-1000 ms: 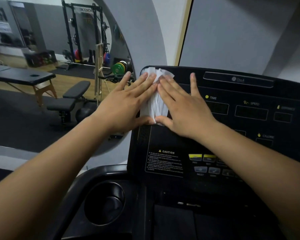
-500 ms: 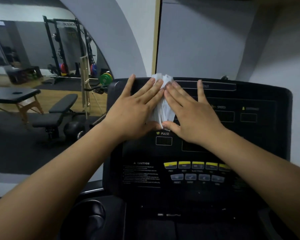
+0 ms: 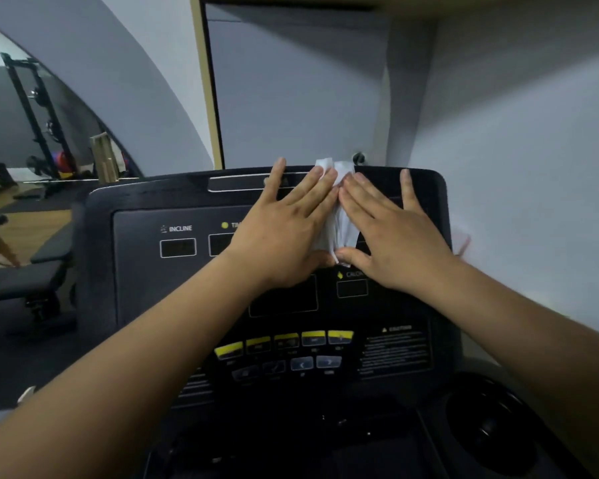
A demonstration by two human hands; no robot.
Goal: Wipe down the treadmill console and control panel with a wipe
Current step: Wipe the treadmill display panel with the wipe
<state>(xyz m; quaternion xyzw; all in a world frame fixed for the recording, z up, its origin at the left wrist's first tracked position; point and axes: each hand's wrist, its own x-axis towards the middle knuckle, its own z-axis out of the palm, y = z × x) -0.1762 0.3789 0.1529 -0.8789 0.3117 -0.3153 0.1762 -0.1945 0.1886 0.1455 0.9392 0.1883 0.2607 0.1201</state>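
Note:
The black treadmill console [image 3: 135, 271] fills the middle of the head view, with small display windows and rows of yellow and blue buttons [image 3: 284, 344] lower down. A crumpled white wipe [image 3: 339, 226] lies against the console's upper right part. My left hand [image 3: 284, 233] and my right hand [image 3: 391, 236] press flat on it side by side, fingers straight and pointing up. The wipe shows only in the gap between the hands and above the fingertips; the rest is hidden under my palms.
A round cup holder [image 3: 491, 430] sits at the console's lower right. A grey wall [image 3: 516, 167] stands close behind and to the right. On the left, a mirror shows a weight rack [image 3: 38, 122] and a black bench [image 3: 32, 274].
Both hands have slid the wipe from the console's upper left corner across to its upper right part. The view has followed them to the right.

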